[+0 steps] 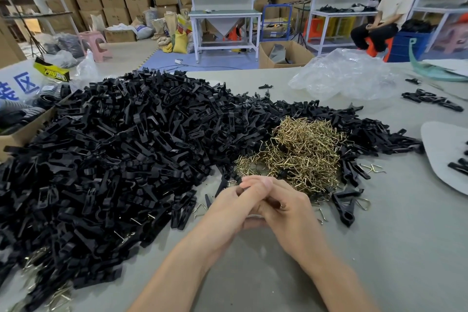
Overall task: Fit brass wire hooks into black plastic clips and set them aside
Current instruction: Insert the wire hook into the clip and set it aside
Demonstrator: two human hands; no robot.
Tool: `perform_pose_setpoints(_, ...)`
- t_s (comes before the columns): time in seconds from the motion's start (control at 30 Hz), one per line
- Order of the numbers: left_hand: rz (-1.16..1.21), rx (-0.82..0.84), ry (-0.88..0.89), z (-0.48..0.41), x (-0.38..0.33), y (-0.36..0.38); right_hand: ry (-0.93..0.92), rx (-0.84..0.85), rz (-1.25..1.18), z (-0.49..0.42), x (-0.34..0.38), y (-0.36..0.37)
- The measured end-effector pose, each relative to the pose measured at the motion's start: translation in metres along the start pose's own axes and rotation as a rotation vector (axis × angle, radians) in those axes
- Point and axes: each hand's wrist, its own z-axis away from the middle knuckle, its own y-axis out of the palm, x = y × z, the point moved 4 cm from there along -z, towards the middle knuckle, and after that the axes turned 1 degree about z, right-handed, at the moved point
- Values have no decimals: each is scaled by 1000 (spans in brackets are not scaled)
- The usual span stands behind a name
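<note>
Head view: left hand (228, 206) and right hand (288, 213) seemingly clasped beside brass hooks (298, 154).

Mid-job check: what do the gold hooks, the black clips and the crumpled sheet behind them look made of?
Hooks: thin bent metal wire, bright yellow glint; brass or brass-plated, cannot tell. Clips: likely moulded plastic, black, dull sheen, identical shapes. Sheet: clear thin plastic film, see-through, crinkled with white highlights.

A pile of plastic clips (106, 149) is spread over the left and middle of the desk (392, 248). A heap of wire hooks (298, 152) is lodged at its right. A crumpled plastic bag (347, 76) is laid behind them, and a cardboard box (20, 137) is set at the left edge.
</note>
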Motion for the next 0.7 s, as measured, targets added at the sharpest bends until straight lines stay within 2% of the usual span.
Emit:
perform_pose_setpoints(0.23, 147, -19, -74, -1, 3, -1, -4, 74, 65, -1, -1, 4)
perform_pose_setpoints(0.5, 427, -28, -194, -1, 9, 0, 13, 125, 141, -1, -4, 4)
perform_pose_setpoints(0.7, 357, -38, -212, -2, 9, 0, 55, 125, 92, -1, -4, 4)
